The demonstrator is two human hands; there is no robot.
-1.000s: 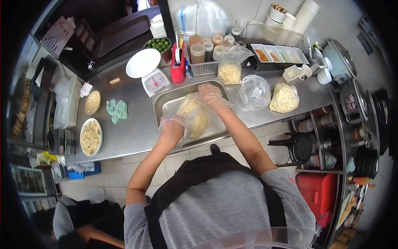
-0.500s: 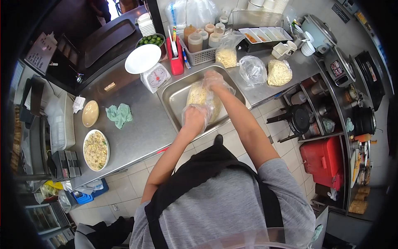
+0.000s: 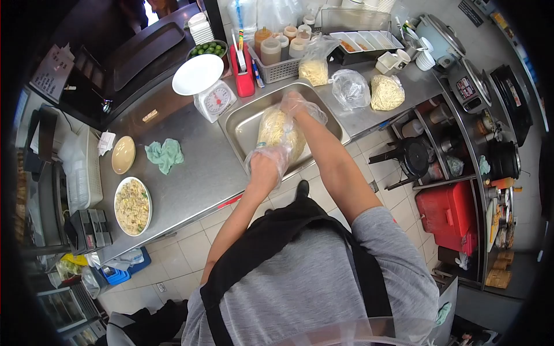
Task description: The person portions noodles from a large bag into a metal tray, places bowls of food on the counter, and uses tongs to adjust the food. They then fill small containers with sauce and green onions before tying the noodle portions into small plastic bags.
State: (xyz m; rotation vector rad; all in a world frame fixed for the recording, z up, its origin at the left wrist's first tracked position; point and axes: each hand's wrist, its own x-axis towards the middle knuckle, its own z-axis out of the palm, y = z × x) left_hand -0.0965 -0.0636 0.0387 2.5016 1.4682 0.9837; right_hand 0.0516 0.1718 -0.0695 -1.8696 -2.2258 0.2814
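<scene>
Two hands: both are placed on the noodle bag (image 3: 281, 128), one at each end, so neither is nearer.
Left hand (image 3: 266, 168): its fingers are curled into the plastic at the near end; the bag's bulk is found toward 1 o'clock.
Right hand (image 3: 294, 104): its fingers are closed on the plastic at the far end, with the bulk toward 7 o'clock; the fingertips are hidden.
Noodle bag: it is held within the steel pan (image 3: 239, 127), its long axis run roughly from 11 to 5 o'clock. Pale yellow strands are seen through crinkled, shiny film; whether the base is touched by it cannot be told.
Counter (image 3: 199, 181): the pan is supported here. From the bag, a dial scale (image 3: 217, 100) is seen at 10 o'clock, a green cloth (image 3: 164, 155) near 9, a filled bowl (image 3: 133, 206) at 8 and crumpled plastic (image 3: 350, 90) at 2.
</scene>
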